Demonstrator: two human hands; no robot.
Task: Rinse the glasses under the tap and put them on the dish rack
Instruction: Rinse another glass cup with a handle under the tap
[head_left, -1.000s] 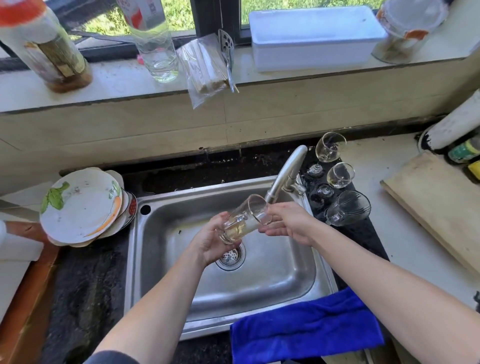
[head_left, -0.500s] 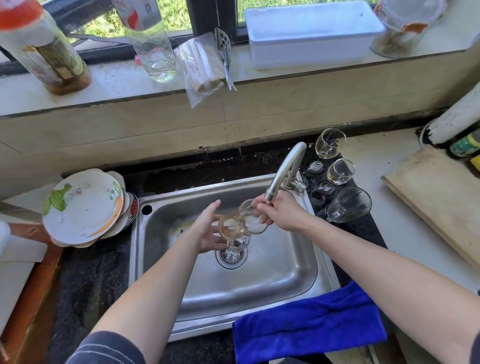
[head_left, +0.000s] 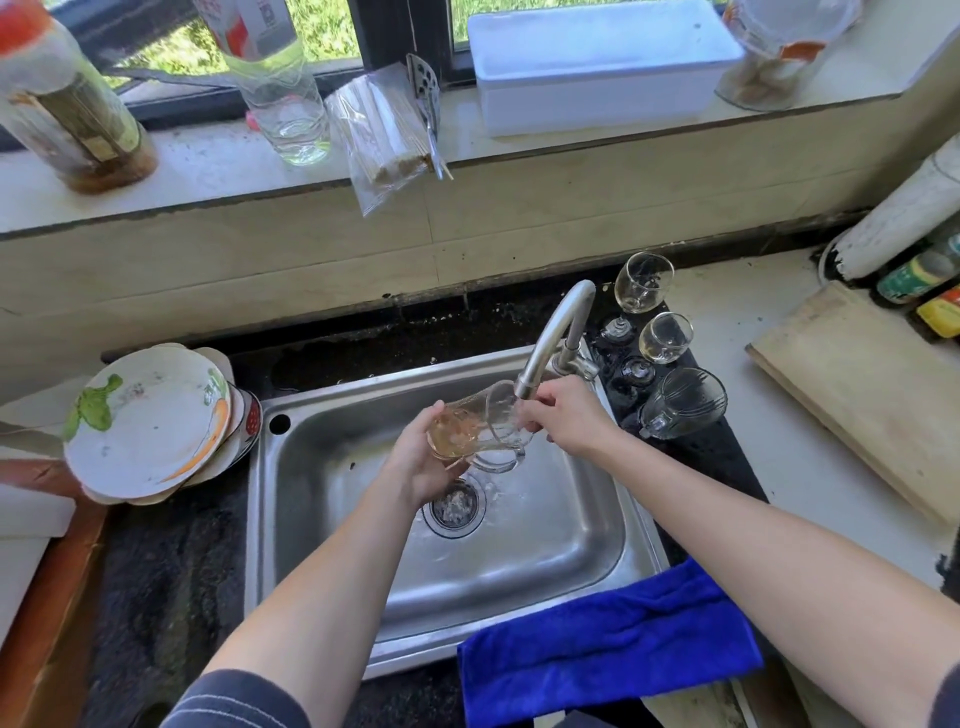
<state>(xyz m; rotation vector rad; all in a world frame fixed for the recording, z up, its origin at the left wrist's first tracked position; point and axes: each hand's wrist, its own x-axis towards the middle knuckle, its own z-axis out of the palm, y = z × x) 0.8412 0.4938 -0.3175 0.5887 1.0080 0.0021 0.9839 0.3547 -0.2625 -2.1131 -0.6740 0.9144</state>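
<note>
The glass is held tilted over the sink, under the tap; its base is gripped by the left hand, its rim pinched by the right hand.

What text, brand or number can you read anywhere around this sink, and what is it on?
Nothing is legible.
Label on the clear bottle: red and white, print too blurred to read.
Label on the red-capped jar: too blurred to read.
Label on the green bottle: too small to read.
Label on the yellow container: too small to read.
</note>
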